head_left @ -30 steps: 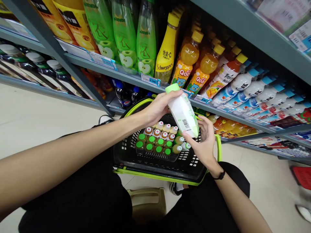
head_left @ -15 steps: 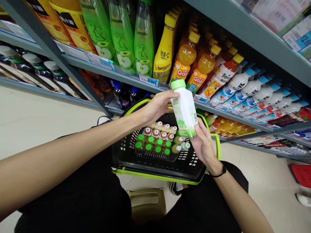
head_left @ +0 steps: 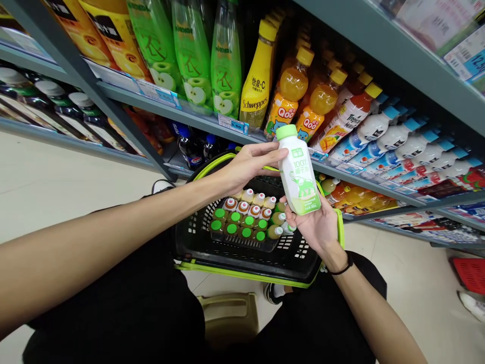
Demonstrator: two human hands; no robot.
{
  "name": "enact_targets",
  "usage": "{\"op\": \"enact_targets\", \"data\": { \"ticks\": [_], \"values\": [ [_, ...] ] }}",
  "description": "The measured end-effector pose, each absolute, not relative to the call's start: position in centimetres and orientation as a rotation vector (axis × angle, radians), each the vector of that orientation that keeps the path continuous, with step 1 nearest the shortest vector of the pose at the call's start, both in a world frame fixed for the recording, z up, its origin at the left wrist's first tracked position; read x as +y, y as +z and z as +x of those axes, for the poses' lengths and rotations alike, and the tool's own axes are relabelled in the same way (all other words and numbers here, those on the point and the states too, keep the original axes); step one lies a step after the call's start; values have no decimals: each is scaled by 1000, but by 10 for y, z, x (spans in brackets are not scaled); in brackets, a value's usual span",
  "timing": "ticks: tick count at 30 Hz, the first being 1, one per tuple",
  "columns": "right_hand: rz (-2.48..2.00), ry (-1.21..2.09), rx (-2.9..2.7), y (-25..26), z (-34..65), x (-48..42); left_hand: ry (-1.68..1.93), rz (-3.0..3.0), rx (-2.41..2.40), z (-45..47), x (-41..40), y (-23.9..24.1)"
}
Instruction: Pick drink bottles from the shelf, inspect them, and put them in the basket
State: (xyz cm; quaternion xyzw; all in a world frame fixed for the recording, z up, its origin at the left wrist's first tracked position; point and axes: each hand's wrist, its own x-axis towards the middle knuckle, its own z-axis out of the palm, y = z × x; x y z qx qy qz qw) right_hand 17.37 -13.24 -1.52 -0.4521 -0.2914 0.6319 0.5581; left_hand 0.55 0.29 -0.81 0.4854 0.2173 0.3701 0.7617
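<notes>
A white coconut water bottle (head_left: 299, 174) with a green cap is held tilted above the basket, its front label with the green elephant facing me. My left hand (head_left: 250, 164) pinches its upper left side, the thumb on the shoulder and some fingers stretched out beside it. Under its base lies my right hand (head_left: 320, 227), the bottle's bottom resting against palm and fingers. Below both hands stands a black shopping basket (head_left: 246, 275) with lime-green edging. Inside are rows of small bottles with green caps (head_left: 246, 233) and white caps (head_left: 243, 208), plus a few lying at the right.
Grey shelves hold green Mirinda bottles (head_left: 191, 65), a yellow Schweppes bottle (head_left: 255, 83), orange Qoo bottles (head_left: 286, 101) and white bottles with blue caps (head_left: 369, 129). A beige stool (head_left: 229, 316) is between my legs. At the right are a red basket (head_left: 470, 273) and another person's shoe (head_left: 473, 306).
The coconut water bottle has turned so its front label faces me and has shifted slightly right. My right hand has opened out beneath it; my left hand has followed slightly right.
</notes>
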Motion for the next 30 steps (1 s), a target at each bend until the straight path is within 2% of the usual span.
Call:
{"op": "enact_targets", "data": {
  "ticks": [21,30],
  "values": [
    [-1107,1447,-901,-20,171,-140,777,1072,540,7,3,-12],
    [-1332,1314,-866,-27,166,-141,819,1228,582,13,1,-14]
  ]
}}
